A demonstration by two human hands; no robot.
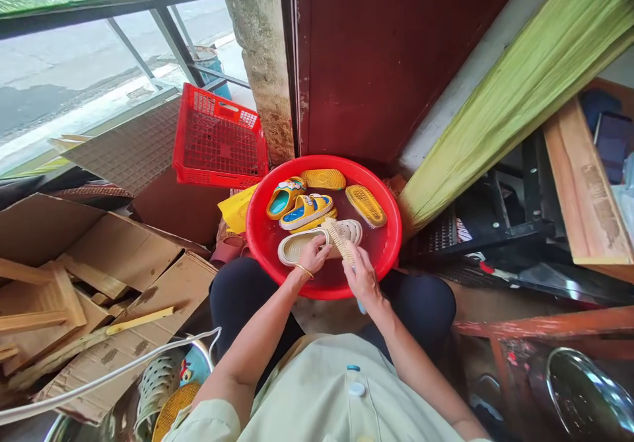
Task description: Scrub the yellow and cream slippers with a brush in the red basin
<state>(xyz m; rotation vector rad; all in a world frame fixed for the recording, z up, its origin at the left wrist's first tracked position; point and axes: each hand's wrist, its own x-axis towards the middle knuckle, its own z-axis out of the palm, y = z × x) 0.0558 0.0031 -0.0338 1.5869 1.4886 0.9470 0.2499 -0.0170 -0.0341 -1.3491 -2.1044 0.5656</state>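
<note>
A round red plastic basin (321, 162) sits between my knees and holds shallow water. My left hand (313, 256) grips a cream slipper (297, 246) lying in the water. My right hand (361, 275) holds a pale bristled scrubbing brush (339, 240) against that slipper. Farther up the basin lie a blue-and-yellow child's slide (306, 211) and a second one (284, 197) beside it. Two yellow-orange soled slippers (365, 205) (323, 179) rest near the far rim. The brush's handle is partly hidden by my right hand.
A red plastic crate (220, 139) stands behind the basin, with a yellow bag (238, 208) at the rim. Cardboard and wood pieces (94, 277) lie left, a green cloth (515, 98) and dark red door (366, 52) are ahead, and a steel bowl (587, 389) sits lower right.
</note>
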